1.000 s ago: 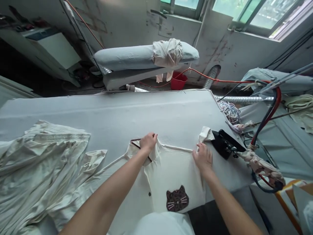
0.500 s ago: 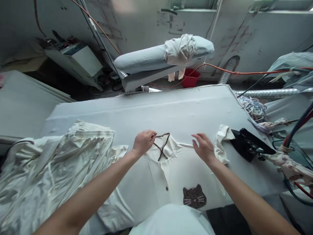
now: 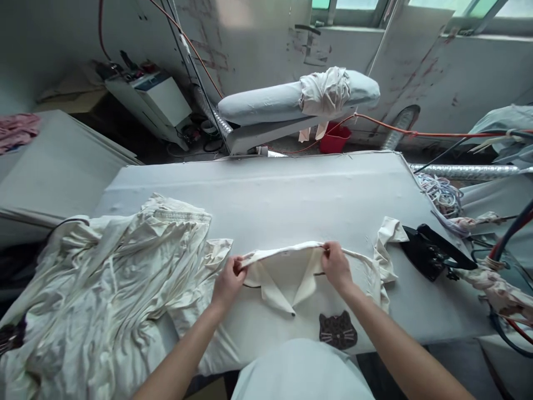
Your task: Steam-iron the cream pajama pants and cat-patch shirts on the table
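Observation:
A cream shirt [image 3: 287,328] with a dark cat-face patch [image 3: 338,330] lies on the padded ironing table [image 3: 291,194] in front of me. My left hand [image 3: 229,280] pinches the left end of its upper edge by the collar. The other end of that edge is pinched in my right hand [image 3: 336,265]. Between the hands the edge is stretched in a slight arch, and the pointed collar [image 3: 277,294] hangs down toward me. To the right, a black iron [image 3: 433,253] rests beside the shirt's sleeve [image 3: 387,244].
A heap of cream garments [image 3: 112,283] covers the table's left side. Behind the table stands a padded sleeve board [image 3: 266,103] with cloth wrapped round it, near a red bucket [image 3: 335,139]. Hoses and cords [image 3: 506,239] hang at the right, by a tangle of strips [image 3: 441,191].
Both hands, hovering by the collar before, have closed on the shirt's upper edge and pulled it taut. The collar now lies folded down toward me. The view has shifted slightly left and up.

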Action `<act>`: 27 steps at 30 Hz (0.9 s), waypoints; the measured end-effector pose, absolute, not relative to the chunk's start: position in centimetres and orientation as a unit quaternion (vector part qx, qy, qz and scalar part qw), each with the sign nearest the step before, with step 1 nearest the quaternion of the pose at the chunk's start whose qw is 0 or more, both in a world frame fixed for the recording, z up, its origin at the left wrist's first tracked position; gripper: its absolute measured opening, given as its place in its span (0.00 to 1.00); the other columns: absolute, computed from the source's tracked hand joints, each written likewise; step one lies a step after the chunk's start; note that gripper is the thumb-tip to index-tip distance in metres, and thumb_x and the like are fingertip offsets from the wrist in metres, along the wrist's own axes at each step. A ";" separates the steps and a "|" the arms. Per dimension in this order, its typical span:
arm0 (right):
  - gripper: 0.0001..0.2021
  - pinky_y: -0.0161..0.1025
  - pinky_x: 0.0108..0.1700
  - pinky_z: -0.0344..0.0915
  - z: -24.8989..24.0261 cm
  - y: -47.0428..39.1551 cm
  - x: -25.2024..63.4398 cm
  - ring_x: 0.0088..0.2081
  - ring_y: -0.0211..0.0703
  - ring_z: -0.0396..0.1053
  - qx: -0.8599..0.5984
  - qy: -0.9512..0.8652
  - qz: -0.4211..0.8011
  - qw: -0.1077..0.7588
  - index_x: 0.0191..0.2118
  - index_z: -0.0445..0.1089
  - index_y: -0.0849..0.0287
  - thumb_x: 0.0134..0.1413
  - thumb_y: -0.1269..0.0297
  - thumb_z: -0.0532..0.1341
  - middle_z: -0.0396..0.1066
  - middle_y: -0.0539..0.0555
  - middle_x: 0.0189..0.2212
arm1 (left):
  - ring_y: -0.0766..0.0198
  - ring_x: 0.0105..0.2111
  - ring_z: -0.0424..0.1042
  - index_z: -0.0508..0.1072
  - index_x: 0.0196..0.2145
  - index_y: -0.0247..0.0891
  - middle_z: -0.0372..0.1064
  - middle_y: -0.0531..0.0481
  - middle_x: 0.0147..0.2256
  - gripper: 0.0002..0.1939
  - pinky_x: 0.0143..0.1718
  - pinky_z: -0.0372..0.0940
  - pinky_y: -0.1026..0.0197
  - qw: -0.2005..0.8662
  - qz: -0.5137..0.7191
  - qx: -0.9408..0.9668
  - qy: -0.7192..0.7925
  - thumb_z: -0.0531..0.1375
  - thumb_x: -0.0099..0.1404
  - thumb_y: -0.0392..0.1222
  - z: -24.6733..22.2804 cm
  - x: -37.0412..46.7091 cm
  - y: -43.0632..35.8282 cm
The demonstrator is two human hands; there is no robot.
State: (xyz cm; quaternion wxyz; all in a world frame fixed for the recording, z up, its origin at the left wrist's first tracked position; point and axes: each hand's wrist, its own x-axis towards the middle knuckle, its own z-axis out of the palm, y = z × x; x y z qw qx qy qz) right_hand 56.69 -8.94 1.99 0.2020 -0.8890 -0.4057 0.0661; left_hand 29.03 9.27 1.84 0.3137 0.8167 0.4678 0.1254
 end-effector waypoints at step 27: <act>0.28 0.50 0.67 0.49 -2.3 -6.9 50.8 0.68 0.51 0.53 -0.828 -0.537 -0.015 0.164 0.64 0.64 0.65 0.58 0.79 0.49 0.62 0.64 0.65 | 0.48 0.52 0.66 0.72 0.51 0.40 0.69 0.39 0.51 0.19 0.50 0.64 0.50 0.115 -0.022 0.920 0.374 0.60 0.62 0.35 2.3 36.0 6.5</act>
